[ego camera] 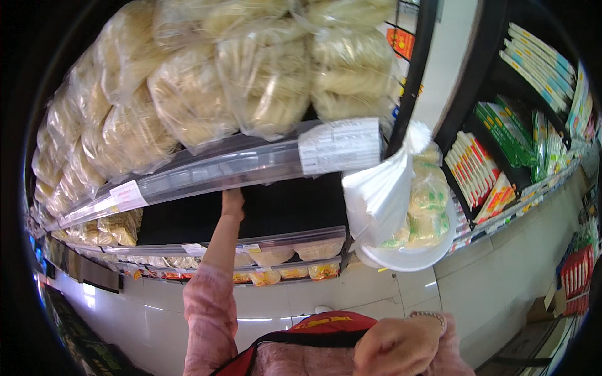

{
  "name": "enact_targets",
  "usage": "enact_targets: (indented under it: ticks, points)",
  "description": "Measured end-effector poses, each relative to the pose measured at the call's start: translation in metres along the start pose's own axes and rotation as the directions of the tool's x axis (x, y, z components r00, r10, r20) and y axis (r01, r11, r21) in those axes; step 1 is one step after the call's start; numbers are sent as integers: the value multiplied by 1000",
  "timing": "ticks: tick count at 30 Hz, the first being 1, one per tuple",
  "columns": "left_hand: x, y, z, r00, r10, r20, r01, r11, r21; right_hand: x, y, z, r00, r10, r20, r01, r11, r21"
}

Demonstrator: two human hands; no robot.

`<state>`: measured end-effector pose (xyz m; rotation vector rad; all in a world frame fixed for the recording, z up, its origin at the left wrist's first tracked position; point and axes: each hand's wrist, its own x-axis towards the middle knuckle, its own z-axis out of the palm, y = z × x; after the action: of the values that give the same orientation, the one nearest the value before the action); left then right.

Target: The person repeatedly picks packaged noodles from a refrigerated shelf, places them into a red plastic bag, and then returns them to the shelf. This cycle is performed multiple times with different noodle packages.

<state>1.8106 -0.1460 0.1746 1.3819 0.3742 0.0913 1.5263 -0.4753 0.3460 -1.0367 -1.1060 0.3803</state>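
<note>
My left hand (232,205) reaches into the dark gap under the upper shelf's clear plastic front strip (225,171). Its fingers are hidden behind that strip, so I cannot see whether they grip anything. Clear plastic bags of pale dried noodles (268,80) are stacked on the shelf above. My right hand (400,345), slightly blurred, is curled in front of my body at the lower right. Nothing shows in it, and a beaded bracelet circles the wrist.
A white plastic bag (376,197) hangs at the shelf's right end, over a round white tub (418,261) with wrapped packs. Lower shelves hold bagged goods (270,256). To the right stands a rack with green boxes (505,134). Pale floor tiles (494,277) lie below.
</note>
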Motion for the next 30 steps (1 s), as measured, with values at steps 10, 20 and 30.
enact_targets:
  ticks: [10, 20, 30]
  points:
    - [-162, 12, -87, 995, -4, -102, 10, 998, 56, 2, 6, -15, 980, -142, 137, 140, 990, 23]
    - [-269, -5, -113, 982, 52, -184, -50, 999, 16, -21, 86, -96, 614, -569, -547, -622, 79, -779]
    - [-311, -61, -117, 978, -35, -207, 22, 998, -62, -36, 78, -108, 600, -553, -578, -653, 79, -753]
